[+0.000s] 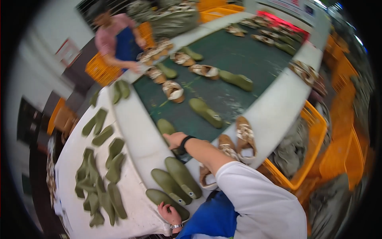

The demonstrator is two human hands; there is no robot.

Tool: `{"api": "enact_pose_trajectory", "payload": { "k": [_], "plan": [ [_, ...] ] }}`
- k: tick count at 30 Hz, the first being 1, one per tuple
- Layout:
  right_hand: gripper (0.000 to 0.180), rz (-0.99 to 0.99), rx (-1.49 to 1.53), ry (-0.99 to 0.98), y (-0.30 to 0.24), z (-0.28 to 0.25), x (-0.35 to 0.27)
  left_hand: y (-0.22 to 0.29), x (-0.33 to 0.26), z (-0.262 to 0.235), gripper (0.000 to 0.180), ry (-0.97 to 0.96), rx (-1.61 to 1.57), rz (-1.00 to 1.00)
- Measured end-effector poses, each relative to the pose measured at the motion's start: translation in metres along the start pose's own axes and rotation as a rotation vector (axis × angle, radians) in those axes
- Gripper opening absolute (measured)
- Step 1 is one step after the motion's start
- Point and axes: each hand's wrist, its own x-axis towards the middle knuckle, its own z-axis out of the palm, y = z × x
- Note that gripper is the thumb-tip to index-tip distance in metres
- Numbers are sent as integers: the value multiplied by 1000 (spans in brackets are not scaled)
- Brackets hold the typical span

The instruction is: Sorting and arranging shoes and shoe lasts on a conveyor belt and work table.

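Basically, a dark green belt [254, 59] is bordered by a white ledge [133, 131], with a cloth-covered table [139, 207] set at left. A blurred co-worker [113, 40] is seen across it. Over the belt's near corner, one green shoe last [164, 126] is slanted lengthwise, upper left to lower right, rounded end pointed upper left; resting or raised cannot be told. On the ledge, a second last [159, 196] is laid on a similar slant, rounded end also upper left, beside two roughly parallel lasts [183, 176]. A tan shoe [207, 177] is partly hidden by the white sleeve [258, 195]. The first last is touched by the right hand [175, 140], its lower part covered; grip cannot be told. The second is touched by the left hand [170, 214], fingers slightly parted; grip is likewise unclear. The right wrist is circled by a black band [184, 143].
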Motion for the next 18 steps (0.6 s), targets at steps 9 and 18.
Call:
{"api": "enact_pose_trajectory", "payload": {
  "k": [9,18],
  "plan": [
    [40,-94,-90,181,-21,-140,-122,-99,46,21,11,-180,-14,335],
    [29,508,1022,957,175,-44,-437,-49,54,-15,29,-459,163,379]
  ]
}}
